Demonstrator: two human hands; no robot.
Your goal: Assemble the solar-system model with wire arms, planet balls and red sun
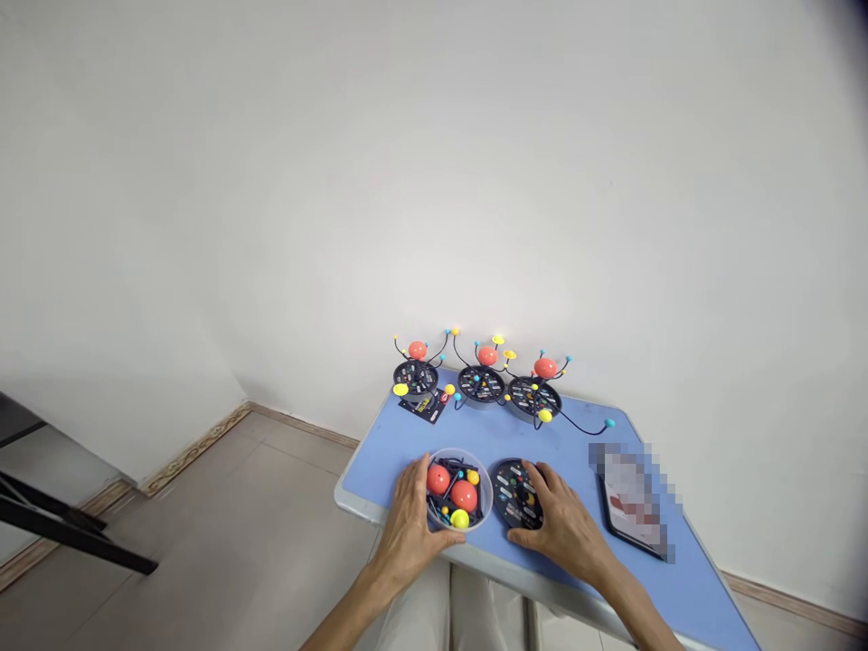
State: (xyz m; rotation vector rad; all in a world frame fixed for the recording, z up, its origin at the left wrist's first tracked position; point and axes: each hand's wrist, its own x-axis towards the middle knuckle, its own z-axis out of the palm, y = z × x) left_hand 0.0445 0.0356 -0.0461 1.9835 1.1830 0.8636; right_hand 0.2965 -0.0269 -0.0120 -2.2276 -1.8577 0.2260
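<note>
Left hand (407,524), bare, wraps the side of a clear round plastic bowl (456,454) near the lower edge of a pale blue table (366,488), its fingers across the bowl's left side and its thumb at the lower rim, so it looks clamped on. Inside lie 2 glossy orange-red balls (464,495), a bright yellow ball (459,518) and tangled thin black parts (434,508). Right hand (560,533) lies palm down on a flat round black disc (512,493) printed with small coloured labels; whether it grips or only rests there cannot be told. The 2 hands stand apart, with the bowl and disc just beside each other.

Toward the frame's centre, along the table's far edge, stand 3 assembled black-based models with orange-red balls and wire arms (481,384), tipped with cyan and yellow beads. A long black wire arm (583,422) reaches right, toward a pixelated phone (630,502).

Risks: tipping the shallow bowl could send the round balls rolling off the near edge. Any knock on the thin wire arms could topple the crowded models, since their arms nearly interlace. The disc, so close to the bowl, could also be bumped.
</note>
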